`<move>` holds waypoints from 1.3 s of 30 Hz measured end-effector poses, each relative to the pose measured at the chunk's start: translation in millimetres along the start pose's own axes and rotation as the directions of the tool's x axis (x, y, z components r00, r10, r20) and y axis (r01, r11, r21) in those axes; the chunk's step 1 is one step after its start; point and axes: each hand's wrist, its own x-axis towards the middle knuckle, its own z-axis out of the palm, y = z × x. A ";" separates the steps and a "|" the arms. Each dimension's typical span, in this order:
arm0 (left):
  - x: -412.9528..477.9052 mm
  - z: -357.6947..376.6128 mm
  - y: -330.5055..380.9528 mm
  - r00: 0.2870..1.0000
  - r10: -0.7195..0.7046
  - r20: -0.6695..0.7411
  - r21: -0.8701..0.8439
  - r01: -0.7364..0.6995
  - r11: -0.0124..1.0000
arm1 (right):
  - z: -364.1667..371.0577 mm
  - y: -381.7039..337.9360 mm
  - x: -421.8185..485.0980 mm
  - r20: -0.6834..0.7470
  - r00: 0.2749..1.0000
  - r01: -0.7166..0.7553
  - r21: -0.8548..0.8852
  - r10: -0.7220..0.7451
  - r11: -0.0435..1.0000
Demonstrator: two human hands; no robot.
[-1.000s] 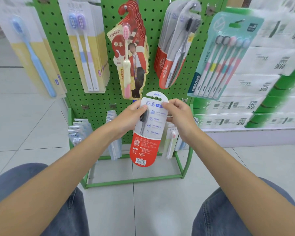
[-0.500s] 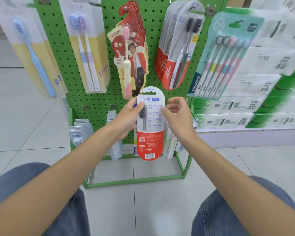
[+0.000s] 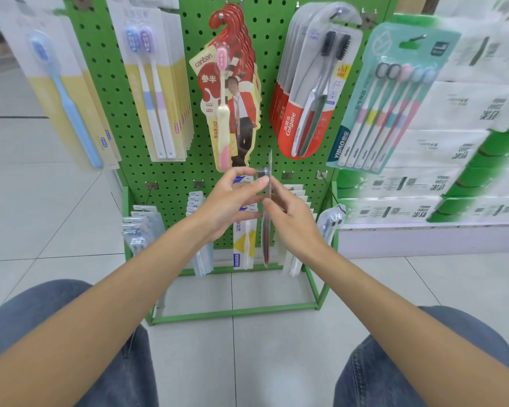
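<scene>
Toothbrush pack [image 3: 266, 248] turned since prev. frame: face-on → edge-on. L hand [image 3: 229, 207] + R hand [image 3: 294, 224] both pinch it. Rec: keep upright, align hang-hole w/ pegboard [image 3: 171, 113] hook.

At your twelve o'clock stands the green pegboard rack [image 3: 268, 33]. Colgate packs [image 3: 306, 118] hang at one o'clock, and tissue packs [image 3: 459, 113] are stacked at three.
</scene>
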 end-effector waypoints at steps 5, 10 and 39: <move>4.0 1.0 1.1 0.990 0.069 -0.123 0.123 -0.054 0.991 | -5.7 0.5 6.5 -0.205 0.979 0.009 0.111 0.014 0.994; 8.1 1.2 10.9 0.956 0.262 -0.129 0.405 -0.191 0.894 | -14.2 -2.8 11.9 -0.300 0.947 -0.045 0.230 0.115 0.972; 21.2 32.9 193.3 0.761 0.632 -0.148 0.773 -0.309 0.554 | -155.9 -169.2 111.3 -0.264 0.838 0.239 -0.609 -0.478 0.756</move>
